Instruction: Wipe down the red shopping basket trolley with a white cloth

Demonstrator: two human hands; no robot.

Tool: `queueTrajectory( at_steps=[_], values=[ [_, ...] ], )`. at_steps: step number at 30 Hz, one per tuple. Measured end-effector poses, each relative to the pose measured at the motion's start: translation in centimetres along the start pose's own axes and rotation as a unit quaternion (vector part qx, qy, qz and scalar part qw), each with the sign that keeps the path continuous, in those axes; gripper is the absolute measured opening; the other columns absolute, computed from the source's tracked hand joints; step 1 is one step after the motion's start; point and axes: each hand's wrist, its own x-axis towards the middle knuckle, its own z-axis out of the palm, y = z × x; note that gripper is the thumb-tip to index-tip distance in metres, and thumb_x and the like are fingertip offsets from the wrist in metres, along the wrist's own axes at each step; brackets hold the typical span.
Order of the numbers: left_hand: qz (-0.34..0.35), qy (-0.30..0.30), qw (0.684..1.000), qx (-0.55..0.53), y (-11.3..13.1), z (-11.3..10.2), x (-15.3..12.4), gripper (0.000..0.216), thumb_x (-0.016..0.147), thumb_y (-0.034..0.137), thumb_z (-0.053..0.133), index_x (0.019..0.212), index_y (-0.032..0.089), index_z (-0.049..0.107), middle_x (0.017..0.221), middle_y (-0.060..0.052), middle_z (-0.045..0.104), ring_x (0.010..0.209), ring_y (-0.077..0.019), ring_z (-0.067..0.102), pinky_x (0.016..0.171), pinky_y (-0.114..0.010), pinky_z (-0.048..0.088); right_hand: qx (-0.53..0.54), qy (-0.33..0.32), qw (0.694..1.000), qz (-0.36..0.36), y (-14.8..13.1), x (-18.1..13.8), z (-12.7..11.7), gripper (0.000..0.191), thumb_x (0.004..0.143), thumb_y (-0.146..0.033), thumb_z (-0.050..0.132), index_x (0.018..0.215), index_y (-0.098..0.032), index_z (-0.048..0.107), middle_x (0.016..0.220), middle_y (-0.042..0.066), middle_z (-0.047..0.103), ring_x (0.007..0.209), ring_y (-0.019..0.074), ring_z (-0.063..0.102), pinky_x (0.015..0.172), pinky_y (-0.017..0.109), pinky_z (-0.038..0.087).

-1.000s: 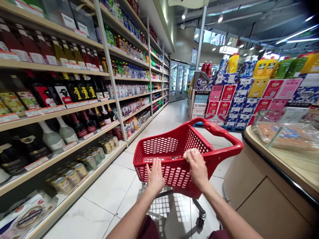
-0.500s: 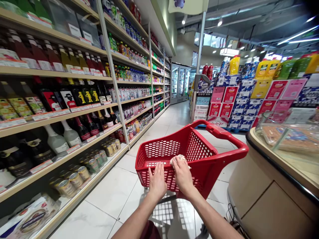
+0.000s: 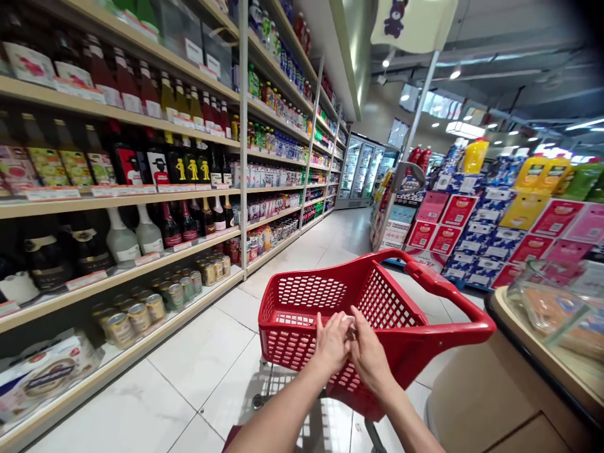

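Note:
My left hand [image 3: 331,343] and my right hand [image 3: 369,352] meet over the near rim of a red plastic shopping cart [image 3: 292,328]. Between them, a little of a crumpled white cloth [image 3: 350,319] shows; the rest is covered by my fingers. Both hands are closed around it from either side. Lattice holes run along the walls of the cart's basket, and its handle [image 3: 441,283] reaches out to the right. No goods are visible inside the basket.
Shelves [image 3: 198,248] of bottles and cans line the left side. A rounded counter [image 3: 472,371] with a glass case stands close on the right. Stacked drink cartons [image 3: 472,242] and a pole [image 3: 422,107] are behind the cart. White floor tiles [image 3: 189,358] run beneath.
My right hand has lifted the cloth off the cart's rim. My left hand, earlier spread flat on the rim, has come over to it. The view has swung left.

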Motion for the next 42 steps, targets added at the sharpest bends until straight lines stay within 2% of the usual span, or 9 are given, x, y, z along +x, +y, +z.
queueTrajectory(
  at_steps=[4, 10, 17, 20, 24, 26, 31, 37, 42],
  values=[
    [0.018, 0.040, 0.999, 0.022, -1.6, -0.1, -0.4, 0.034, 0.078, 0.020, 0.045, 0.111, 0.027, 0.050, 0.114, -0.001, 0.059, 0.107, -0.0167, 0.052, 0.107, -0.053, 0.009, -0.182, 0.010, 0.983, -0.014, 2.7, -0.5, -1.5, 0.040, 0.082, -0.024, 0.032, 0.116, -0.015, 0.052, 0.118, 0.011, 0.055, 0.115, 0.0227, 0.044, 0.100, 0.045, 0.026],
    [-0.044, 0.137, 0.985, 0.099, -7.8, -3.4, -3.7, 0.037, 0.076, 0.013, 0.041, 0.111, 0.022, 0.052, 0.118, -0.005, 0.058, 0.113, -0.0202, 0.049, 0.105, -0.056, 0.011, -0.278, -0.008, 0.958, -0.066, 3.3, -1.6, -1.2, 0.041, 0.084, -0.028, 0.033, 0.114, -0.012, 0.055, 0.115, 0.009, 0.058, 0.114, 0.0242, 0.043, 0.101, 0.044, 0.021],
    [0.043, 0.099, 0.993, 0.042, -4.1, 0.2, -1.3, 0.040, 0.076, 0.019, 0.045, 0.116, 0.022, 0.049, 0.123, -0.004, 0.054, 0.117, -0.0178, 0.045, 0.108, -0.051, 0.010, -0.287, -0.009, 0.951, -0.114, 0.8, -1.5, -0.4, 0.038, 0.083, -0.025, 0.036, 0.113, -0.012, 0.055, 0.114, 0.009, 0.058, 0.111, 0.0232, 0.045, 0.100, 0.043, 0.023],
    [0.015, 0.118, 0.990, 0.070, -7.1, -1.7, -2.6, 0.040, 0.074, 0.015, 0.044, 0.112, 0.022, 0.052, 0.119, -0.004, 0.057, 0.116, -0.0192, 0.046, 0.107, -0.054, 0.007, -0.273, -0.002, 0.954, -0.125, 0.9, -2.0, -0.3, 0.038, 0.083, -0.025, 0.036, 0.114, -0.013, 0.054, 0.116, 0.008, 0.057, 0.112, 0.0221, 0.044, 0.101, 0.042, 0.023],
    [-0.081, 0.168, 0.975, 0.122, -11.7, -5.4, -5.5, 0.042, 0.072, 0.008, 0.038, 0.109, 0.020, 0.055, 0.120, -0.007, 0.056, 0.116, -0.0218, 0.046, 0.104, -0.058, 0.010, -0.250, 0.026, 0.963, -0.099, 0.5, -2.9, 0.4, 0.040, 0.082, -0.029, 0.036, 0.115, -0.012, 0.051, 0.117, 0.011, 0.056, 0.115, 0.0246, 0.041, 0.101, 0.046, 0.021],
    [-0.076, 0.158, 0.976, 0.127, -11.5, -5.4, -5.7, 0.043, 0.072, 0.009, 0.038, 0.111, 0.020, 0.054, 0.121, -0.007, 0.055, 0.118, -0.0211, 0.044, 0.105, -0.056, 0.010, -0.242, 0.036, 0.966, -0.088, 0.3, -3.3, 0.7, 0.042, 0.082, -0.031, 0.037, 0.116, -0.011, 0.051, 0.116, 0.012, 0.055, 0.115, 0.0256, 0.041, 0.101, 0.048, 0.021],
    [0.024, 0.089, 0.991, 0.100, -9.1, -3.2, -4.8, 0.042, 0.076, 0.017, 0.043, 0.117, 0.023, 0.050, 0.126, -0.004, 0.051, 0.121, -0.0192, 0.040, 0.107, -0.053, 0.002, -0.230, 0.029, 0.967, -0.108, 0.9, -3.5, 0.3, 0.039, 0.081, -0.028, 0.037, 0.116, -0.014, 0.051, 0.117, 0.010, 0.055, 0.113, 0.0242, 0.043, 0.101, 0.046, 0.022],
    [-0.029, 0.124, 0.988, 0.086, -9.2, -3.7, -5.1, 0.039, 0.077, 0.015, 0.042, 0.114, 0.021, 0.052, 0.123, -0.006, 0.054, 0.119, -0.0193, 0.043, 0.107, -0.052, -0.004, -0.229, 0.034, 0.969, -0.090, 1.4, -3.6, -0.2, 0.041, 0.081, -0.030, 0.037, 0.115, -0.013, 0.050, 0.115, 0.012, 0.055, 0.115, 0.0255, 0.041, 0.100, 0.047, 0.022],
    [0.067, 0.071, 0.993, 0.063, -5.8, -1.3, -3.4, 0.042, 0.079, 0.022, 0.045, 0.121, 0.022, 0.045, 0.129, -0.004, 0.049, 0.123, -0.0182, 0.038, 0.107, -0.051, -0.004, -0.236, 0.034, 0.966, -0.096, 1.6, -3.6, -0.2, 0.041, 0.081, -0.029, 0.037, 0.117, -0.013, 0.048, 0.117, 0.012, 0.054, 0.116, 0.0254, 0.040, 0.100, 0.047, 0.022]
  ],
)
